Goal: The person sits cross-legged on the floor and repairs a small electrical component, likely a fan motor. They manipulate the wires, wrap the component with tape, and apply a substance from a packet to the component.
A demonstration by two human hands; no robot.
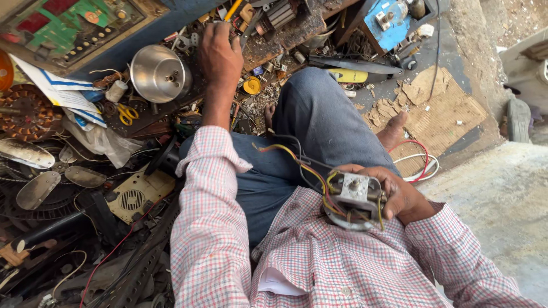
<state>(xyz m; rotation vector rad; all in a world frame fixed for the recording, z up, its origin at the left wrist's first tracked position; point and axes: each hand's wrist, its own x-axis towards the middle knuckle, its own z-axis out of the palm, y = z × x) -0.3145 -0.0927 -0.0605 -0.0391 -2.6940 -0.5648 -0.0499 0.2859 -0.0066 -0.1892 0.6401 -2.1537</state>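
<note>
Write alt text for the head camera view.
A seated person's right hand holds a small electric motor with yellow, red and black wires against a checked shirt, while the left hand reaches into a cluttered pile of tools and parts. A metal bowl and yellow-handled scissors lie nearby.

Outdoor daylight, hard and bright on the right. Rough concrete floor (502, 199), pale and dusty. Torn cardboard sheet (439, 111) lies flat on darker ground. Left side: low wooden workbench (274, 43) buried in scrap; fan blades (37, 191) heaped beside it.
</note>
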